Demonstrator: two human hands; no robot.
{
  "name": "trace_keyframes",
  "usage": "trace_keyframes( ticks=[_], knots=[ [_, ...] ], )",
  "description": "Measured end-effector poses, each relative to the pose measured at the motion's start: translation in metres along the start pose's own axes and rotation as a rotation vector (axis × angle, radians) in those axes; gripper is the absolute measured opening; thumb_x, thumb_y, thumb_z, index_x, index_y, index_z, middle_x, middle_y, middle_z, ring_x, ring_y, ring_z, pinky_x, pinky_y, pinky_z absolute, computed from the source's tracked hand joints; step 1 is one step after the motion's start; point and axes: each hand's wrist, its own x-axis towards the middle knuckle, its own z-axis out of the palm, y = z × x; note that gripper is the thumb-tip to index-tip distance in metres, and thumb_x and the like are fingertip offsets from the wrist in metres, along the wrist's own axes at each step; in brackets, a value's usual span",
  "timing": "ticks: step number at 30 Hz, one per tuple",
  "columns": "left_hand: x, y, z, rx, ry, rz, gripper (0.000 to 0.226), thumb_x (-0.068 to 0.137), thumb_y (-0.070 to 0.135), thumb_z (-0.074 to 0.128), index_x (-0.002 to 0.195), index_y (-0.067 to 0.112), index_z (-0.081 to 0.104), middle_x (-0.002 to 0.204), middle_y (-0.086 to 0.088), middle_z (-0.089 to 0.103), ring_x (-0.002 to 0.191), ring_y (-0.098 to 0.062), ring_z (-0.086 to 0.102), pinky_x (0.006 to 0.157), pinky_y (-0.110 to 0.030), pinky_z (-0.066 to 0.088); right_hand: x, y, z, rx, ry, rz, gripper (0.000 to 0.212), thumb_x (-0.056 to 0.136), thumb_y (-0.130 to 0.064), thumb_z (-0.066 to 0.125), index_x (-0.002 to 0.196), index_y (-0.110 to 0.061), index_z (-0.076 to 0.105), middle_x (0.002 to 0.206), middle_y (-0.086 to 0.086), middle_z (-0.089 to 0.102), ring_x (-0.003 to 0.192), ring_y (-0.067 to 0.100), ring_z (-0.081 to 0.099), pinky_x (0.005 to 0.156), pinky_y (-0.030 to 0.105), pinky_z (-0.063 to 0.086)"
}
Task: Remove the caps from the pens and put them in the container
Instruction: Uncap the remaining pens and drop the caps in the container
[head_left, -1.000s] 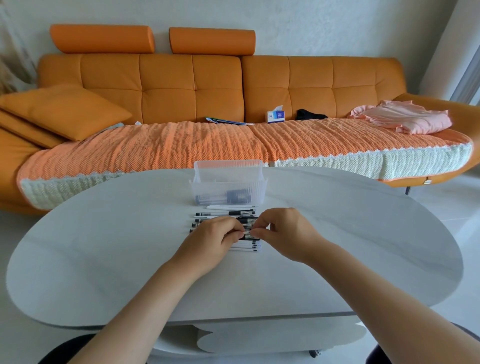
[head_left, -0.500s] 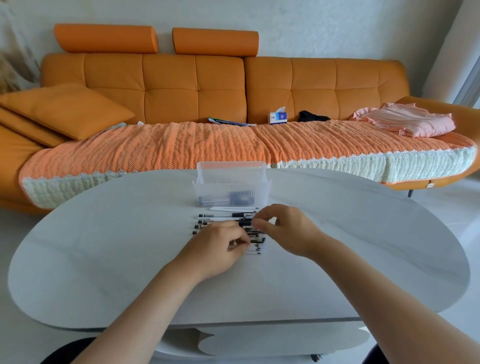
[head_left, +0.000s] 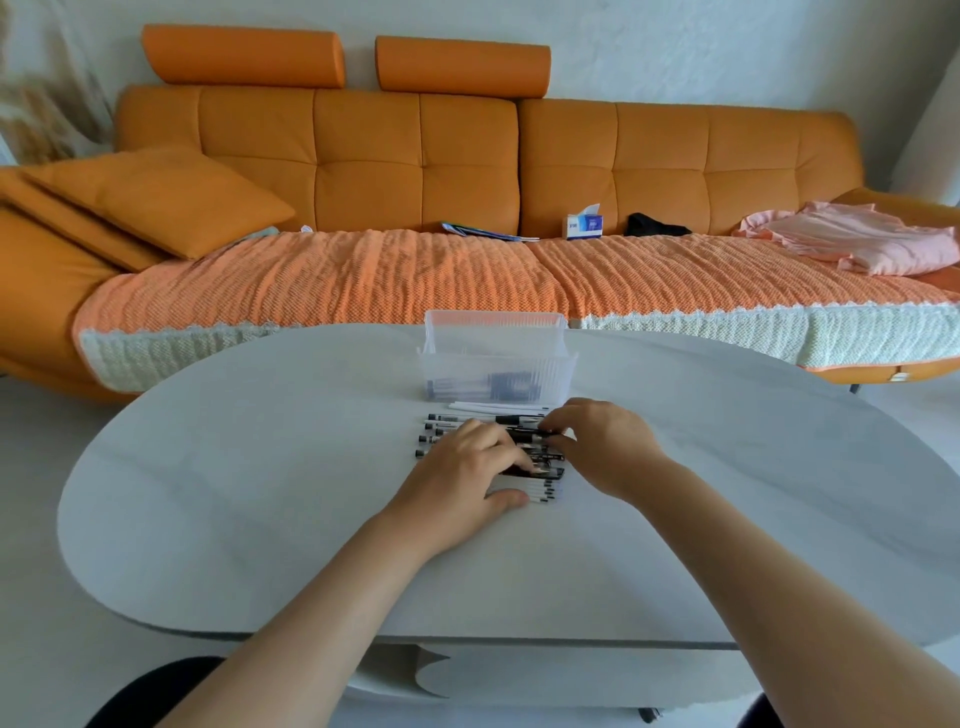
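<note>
We take our bearings from the clear ribbed container, which stands on the pale worktop. On its near side lies the row of pens, side by side and parallel to its front wall. They have white barrels and black ends, and the farthest pen lies just beside the container's base. Through the container's wall we make out dark and pale shapes at the bottom, too blurred for us to name.

The left hand lies on the row, to the near left of the container. Its grip is wide and flat: the fingers stretch almost straight across the pens and press down on them. The thumb spreads onto the worktop at the edge of the row farthest from the container.

The right hand sits just in front of the container's right corner, at the right ends of the pens. Its grip is narrow: the fingers curl in, and thumb and forefinger pinch the end of a dark pen lying in the row. We cannot tell whether they have hold of its cap or its barrel, because the knuckles hide the point of contact.

Beyond the container runs an orange sofa. A tissue box stands on its seat behind the container, and a pink cloth lies far off to the container's right.
</note>
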Motion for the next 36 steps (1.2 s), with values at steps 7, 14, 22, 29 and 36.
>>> trace_keyframes(
  ticks=[7, 14, 22, 29, 36],
  knots=[
    [-0.001, -0.003, 0.0, -0.003, 0.014, -0.009, 0.035, 0.083, 0.041, 0.07, 0.115, 0.03, 0.063, 0.111, 0.014, 0.054, 0.108, -0.007, 0.044, 0.088, -0.027, 0.042, -0.003, 0.002, -0.007, 0.209, 0.079, 0.046, 0.014, 0.095, -0.032, 0.06, 0.104, -0.036, 0.07, 0.1, -0.018, 0.062, 0.087, 0.007, 0.057, 0.073, 0.026, 0.045],
    [0.003, -0.004, -0.008, 0.091, 0.204, -0.001, 0.045, 0.086, 0.036, 0.068, 0.126, 0.018, 0.055, 0.119, 0.005, 0.052, 0.113, -0.017, 0.047, 0.093, -0.032, 0.042, -0.015, -0.005, -0.022, 0.444, 0.077, 0.072, 0.01, 0.093, -0.023, 0.065, 0.098, -0.029, 0.07, 0.072, -0.019, 0.059, 0.063, 0.0, 0.055, 0.055, 0.009, 0.036],
    [0.002, 0.001, -0.011, 0.147, 0.202, -0.075, 0.02, 0.085, 0.023, 0.07, 0.103, 0.02, 0.062, 0.094, 0.008, 0.066, 0.087, -0.018, 0.06, 0.066, -0.032, 0.046, -0.027, -0.011, -0.024, 0.54, -0.08, 0.041, 0.012, 0.096, -0.024, 0.059, 0.099, -0.029, 0.07, 0.069, -0.011, 0.061, 0.056, 0.004, 0.054, 0.055, 0.017, 0.045],
    [0.003, 0.005, -0.012, 0.056, 0.091, -0.074, 0.011, 0.092, 0.03, 0.061, 0.101, 0.024, 0.065, 0.091, 0.012, 0.063, 0.085, -0.011, 0.058, 0.065, -0.032, 0.048, -0.04, -0.021, -0.021, 0.082, -0.061, -0.241, 0.023, 0.099, -0.033, 0.043, 0.108, -0.029, 0.064, 0.096, -0.01, 0.062, 0.084, 0.013, 0.056, 0.072, 0.032, 0.046],
    [0.006, 0.008, -0.013, -0.089, 0.064, -0.109, 0.013, 0.092, 0.027, 0.063, 0.101, 0.02, 0.058, 0.094, 0.01, 0.064, 0.086, -0.008, 0.058, 0.072, -0.034, 0.05, -0.039, -0.019, -0.019, 0.003, -0.104, -0.247, 0.019, 0.104, -0.027, 0.038, 0.096, -0.018, 0.052, 0.088, -0.003, 0.054, 0.081, 0.025, 0.055, 0.068, 0.037, 0.044]
  ],
)
